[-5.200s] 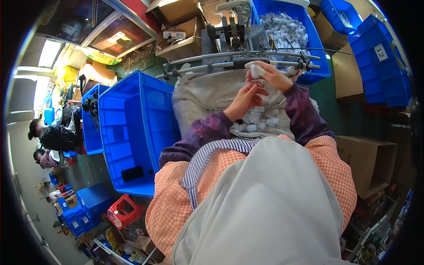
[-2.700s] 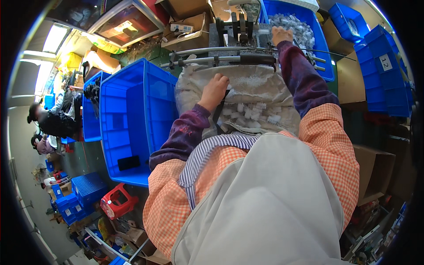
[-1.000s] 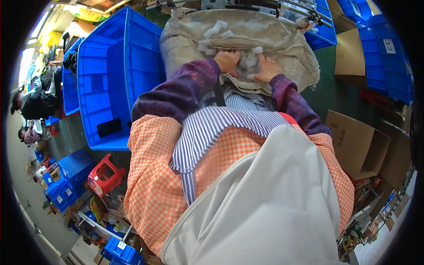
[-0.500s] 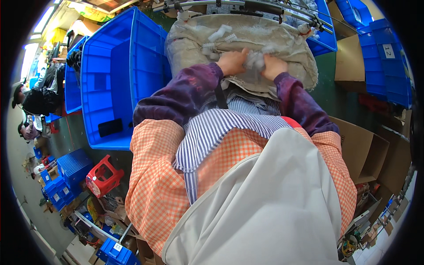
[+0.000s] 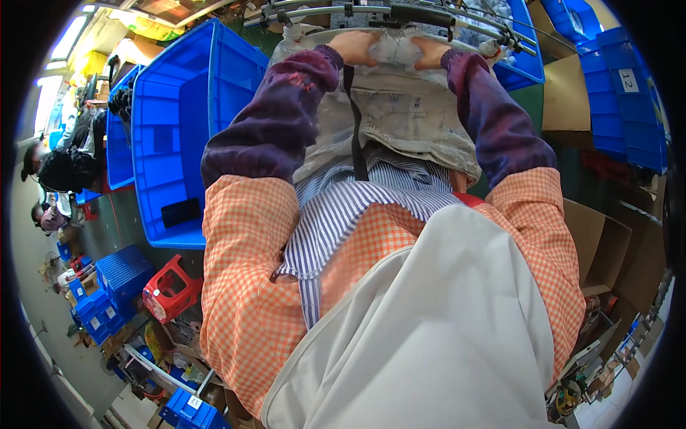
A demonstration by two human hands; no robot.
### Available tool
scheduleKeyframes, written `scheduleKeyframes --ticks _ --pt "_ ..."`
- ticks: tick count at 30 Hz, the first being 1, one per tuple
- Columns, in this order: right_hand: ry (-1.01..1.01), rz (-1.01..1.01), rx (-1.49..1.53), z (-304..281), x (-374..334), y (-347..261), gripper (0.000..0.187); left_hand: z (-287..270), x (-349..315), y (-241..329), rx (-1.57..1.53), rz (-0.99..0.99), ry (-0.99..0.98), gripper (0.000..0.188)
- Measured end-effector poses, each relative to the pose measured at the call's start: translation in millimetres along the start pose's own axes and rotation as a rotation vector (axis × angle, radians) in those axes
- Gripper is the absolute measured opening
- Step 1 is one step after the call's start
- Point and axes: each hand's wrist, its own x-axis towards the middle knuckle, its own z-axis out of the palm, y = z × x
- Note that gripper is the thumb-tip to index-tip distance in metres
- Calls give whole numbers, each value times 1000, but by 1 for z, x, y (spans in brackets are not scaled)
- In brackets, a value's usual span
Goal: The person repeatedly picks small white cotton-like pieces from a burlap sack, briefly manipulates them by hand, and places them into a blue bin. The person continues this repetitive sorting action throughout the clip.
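A pale, stained cloth sack [image 5: 407, 114] is draped over my lap and stretches up to a metal frame. At its far end, my left hand [image 5: 355, 48] and my right hand [image 5: 432, 53] face each other with fingers curled inward. Between them is a cluster of small, whitish translucent plastic pieces [image 5: 396, 50], pressed from both sides. Their exact shape is too blurred to tell, and some of my fingertips are hidden behind them. A black strap [image 5: 356, 129] runs down the cloth below my left hand.
Metal rods [image 5: 414, 13] cross just beyond my hands. A blue bin with pale pieces [image 5: 525, 71] stands beyond on the right. A large blue crate [image 5: 171, 129] holding a dark flat object [image 5: 180, 213] is at my left. A red stool [image 5: 173, 289] and cardboard boxes [image 5: 593, 243] are nearby.
Both hands have moved forward, away from my body, to the sack's far end beside the rods. Loose white pieces that lay on the cloth around my hands no longer show there.
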Motion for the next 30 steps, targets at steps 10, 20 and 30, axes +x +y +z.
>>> scheduleKeyframes --ticks 10,20,30 --pt "6 219 -221 -49 -32 -8 87 -18 -27 39 197 -31 308 25" --pt "-52 130 -177 66 -91 -88 34 138 -66 76 385 67 -143 21" --pt "-100 203 -237 114 -95 -65 28 108 -97 75 399 167 36 14"
